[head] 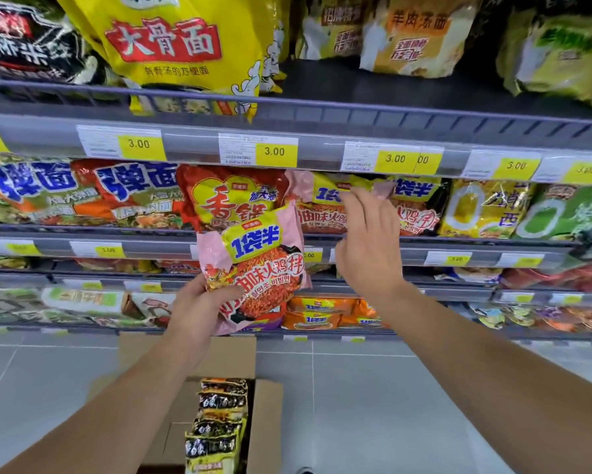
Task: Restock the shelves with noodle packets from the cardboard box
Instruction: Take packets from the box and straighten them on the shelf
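The left hand (195, 304) grips a pink noodle packet (253, 265) by its lower left corner, thumb curled across the front, and holds it upright just before the shelf edge (96, 246). To its right, the right hand (369, 241) reaches to the shelved pink packets (322, 203), its fingertips (351, 196) pinching the top of one there. Below, on the floor, the open cardboard box (263, 422) holds a row of dark and yellow packets (219, 422) standing on edge.
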Available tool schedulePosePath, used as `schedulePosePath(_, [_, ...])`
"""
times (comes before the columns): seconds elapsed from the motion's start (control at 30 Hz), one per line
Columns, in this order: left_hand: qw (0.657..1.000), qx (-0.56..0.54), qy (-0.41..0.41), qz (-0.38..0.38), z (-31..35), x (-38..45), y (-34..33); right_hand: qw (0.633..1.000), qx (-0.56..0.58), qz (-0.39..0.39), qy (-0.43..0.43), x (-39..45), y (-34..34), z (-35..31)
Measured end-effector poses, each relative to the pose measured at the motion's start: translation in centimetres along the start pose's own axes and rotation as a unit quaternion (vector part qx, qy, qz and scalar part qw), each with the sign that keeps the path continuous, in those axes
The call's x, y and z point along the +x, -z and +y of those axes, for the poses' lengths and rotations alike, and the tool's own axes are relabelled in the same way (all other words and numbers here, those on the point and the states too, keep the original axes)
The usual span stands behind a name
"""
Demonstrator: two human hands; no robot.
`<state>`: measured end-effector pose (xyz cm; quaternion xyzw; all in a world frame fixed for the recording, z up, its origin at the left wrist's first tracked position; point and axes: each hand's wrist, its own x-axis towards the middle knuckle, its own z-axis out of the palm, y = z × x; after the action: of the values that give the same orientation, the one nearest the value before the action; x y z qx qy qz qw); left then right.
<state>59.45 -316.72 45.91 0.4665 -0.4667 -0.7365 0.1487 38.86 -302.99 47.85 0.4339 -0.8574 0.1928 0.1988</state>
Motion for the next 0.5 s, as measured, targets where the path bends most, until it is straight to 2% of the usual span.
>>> schedulePosePath(0.1, [1.000, -0.004, -0.002, -0.009, -1.0, -0.3, -0.1, 0.996, 0.081, -0.020, -0.042, -3.6, 0.5, -0.4])
schedulePosePath(0.17, [1.000, 0.006, 0.003, -0.008, -1.6, -0.5, -0.2, 0.972, 0.185, -0.092, -0.115, -5.1, 0.4, -0.5])
schedulePosePath(0.2, [1.000, 0.009, 0.003, -0.012, -1.9, -0.7, -0.4, 0.943, 0.249, -0.144, -0.165, -5.7, 0.4, -0.5])
schedulePosePath(0.27, [1.000, 0.009, 0.003, -0.030, -2.3, -0.6, -1.2, 0.856, 0.385, -0.235, -0.255, -6.5, 0.8, -0.8])
schedulePosePath(0.3, [0.999, 0.009, 0.002, -0.045, -2.3, -0.4, -1.9, 0.812, 0.438, -0.259, -0.286, -6.8, 0.9, -0.8])
schedulePosePath(0.33, [0.998, 0.012, -0.002, -0.059, -2.1, -0.2, -2.7, 0.784, 0.466, -0.275, -0.304, -6.9, 0.9, -0.8])
schedulePosePath(0.37, [0.997, 0.022, -0.012, -0.072, -1.8, 0.0, -3.8, 0.778, 0.470, -0.278, -0.312, -7.0, 1.0, -0.6])
schedulePosePath(0.4, [0.996, 0.038, -0.025, -0.076, -1.1, 0.2, -4.8, 0.786, 0.458, -0.266, -0.318, -6.8, 1.1, -0.4])
schedulePosePath(0.5, [0.973, 0.180, -0.132, -0.058, 0.6, 1.7, -7.9, 0.834, 0.395, -0.184, -0.337, -5.7, 1.8, 1.1])
